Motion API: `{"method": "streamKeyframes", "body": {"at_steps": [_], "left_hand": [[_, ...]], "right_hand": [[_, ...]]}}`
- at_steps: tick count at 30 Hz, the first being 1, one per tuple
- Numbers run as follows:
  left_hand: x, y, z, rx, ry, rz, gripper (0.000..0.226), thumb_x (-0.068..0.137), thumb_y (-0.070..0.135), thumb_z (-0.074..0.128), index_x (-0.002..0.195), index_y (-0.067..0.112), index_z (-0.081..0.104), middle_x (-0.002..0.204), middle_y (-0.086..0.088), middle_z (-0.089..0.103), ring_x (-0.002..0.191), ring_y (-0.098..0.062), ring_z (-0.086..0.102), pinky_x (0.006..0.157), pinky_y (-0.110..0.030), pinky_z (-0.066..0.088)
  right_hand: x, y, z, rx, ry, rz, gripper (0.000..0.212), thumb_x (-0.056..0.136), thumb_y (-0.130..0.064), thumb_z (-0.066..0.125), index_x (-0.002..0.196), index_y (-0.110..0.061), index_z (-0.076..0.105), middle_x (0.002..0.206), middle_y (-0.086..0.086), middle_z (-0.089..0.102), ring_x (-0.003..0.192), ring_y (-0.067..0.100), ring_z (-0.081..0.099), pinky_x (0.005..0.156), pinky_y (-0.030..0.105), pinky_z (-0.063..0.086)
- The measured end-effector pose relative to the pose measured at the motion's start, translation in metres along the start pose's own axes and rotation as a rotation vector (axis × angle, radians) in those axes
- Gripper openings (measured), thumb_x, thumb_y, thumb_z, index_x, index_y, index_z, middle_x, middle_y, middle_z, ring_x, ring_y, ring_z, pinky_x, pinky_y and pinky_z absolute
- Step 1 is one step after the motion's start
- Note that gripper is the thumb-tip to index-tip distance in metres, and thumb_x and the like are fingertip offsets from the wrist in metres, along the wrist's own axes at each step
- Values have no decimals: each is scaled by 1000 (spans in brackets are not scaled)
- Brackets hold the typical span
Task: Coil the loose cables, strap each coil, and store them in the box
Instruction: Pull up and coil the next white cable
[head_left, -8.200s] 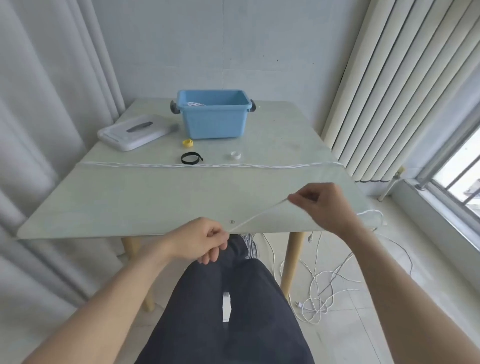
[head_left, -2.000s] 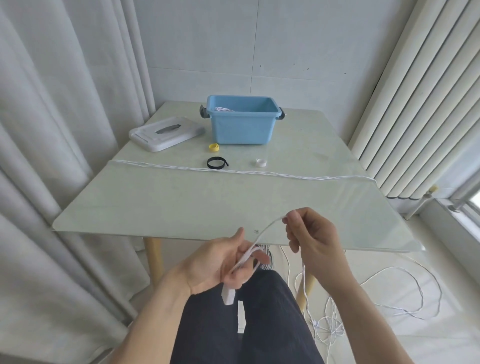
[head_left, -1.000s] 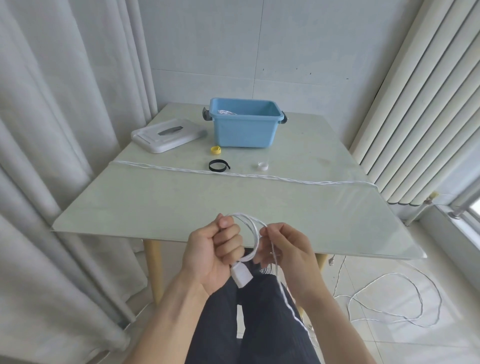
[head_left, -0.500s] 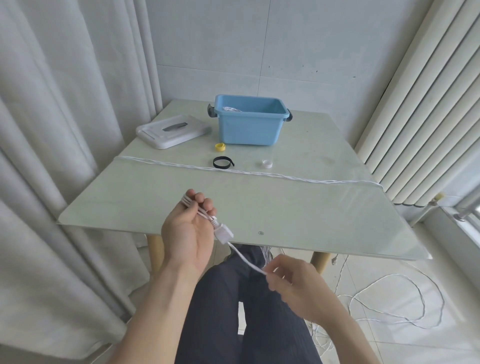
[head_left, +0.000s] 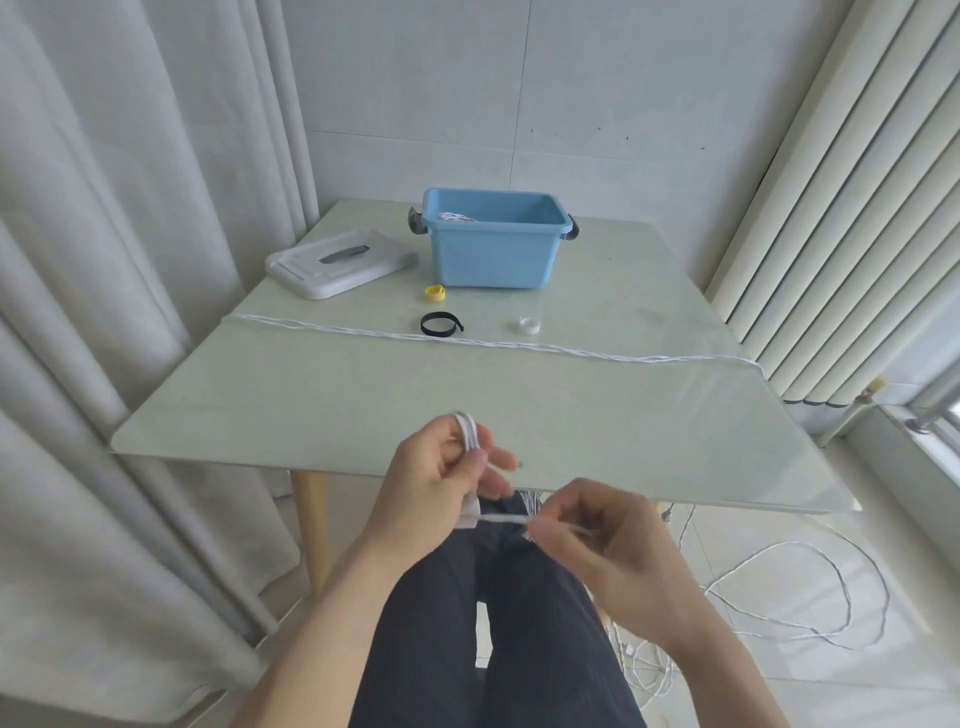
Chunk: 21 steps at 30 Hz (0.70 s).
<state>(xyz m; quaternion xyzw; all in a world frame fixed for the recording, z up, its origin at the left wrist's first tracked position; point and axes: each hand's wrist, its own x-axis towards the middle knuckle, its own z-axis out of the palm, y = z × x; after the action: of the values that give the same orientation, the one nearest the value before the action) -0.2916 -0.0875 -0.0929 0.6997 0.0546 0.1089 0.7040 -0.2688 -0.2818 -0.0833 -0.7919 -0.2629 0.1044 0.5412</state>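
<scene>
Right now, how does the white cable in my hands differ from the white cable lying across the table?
The cable in hand is looped round the left hand and pinched by the right hand; the cable on the table lies untouched. The first is partly coiled, the second stretched straight from edge to edge. Both are thin and white.

White cable (head_left: 500, 518) — few loops, taut between hands; blue box (head_left: 493, 254) open.

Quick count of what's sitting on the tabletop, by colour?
Blue: 1, the box
White: 3, the lid, the strap roll, the cable laid across the table
Yellow: 1, a strap roll
Black: 1, a strap loop
Total: 6
Not counted: the cable coil inside the box and the cable held in both hands.
</scene>
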Motion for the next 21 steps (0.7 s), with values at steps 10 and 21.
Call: {"method": "streamKeyframes", "body": {"at_steps": [10, 21], "left_hand": [[-6, -4, 3, -352, -618, -289, 31, 84, 22, 45, 92, 4, 68, 58, -1, 25, 52, -13, 18, 49, -24, 17], [-6, -10, 1, -256, -452, -134, 27, 99, 26, 44, 79, 9, 49, 58, -3, 30, 53, -18, 29, 56, -25, 35]], "right_hand": [[18, 14, 7, 2, 338, 72, 39, 79, -46, 73, 78, -13, 52, 51, -16, 49, 44, 4, 39, 47, 13, 31], [24, 26, 17, 239, 171, 60, 33, 92, -41, 56, 86, -9, 50, 57, -14, 46, 50, 7, 38, 50, 22, 33]]}}
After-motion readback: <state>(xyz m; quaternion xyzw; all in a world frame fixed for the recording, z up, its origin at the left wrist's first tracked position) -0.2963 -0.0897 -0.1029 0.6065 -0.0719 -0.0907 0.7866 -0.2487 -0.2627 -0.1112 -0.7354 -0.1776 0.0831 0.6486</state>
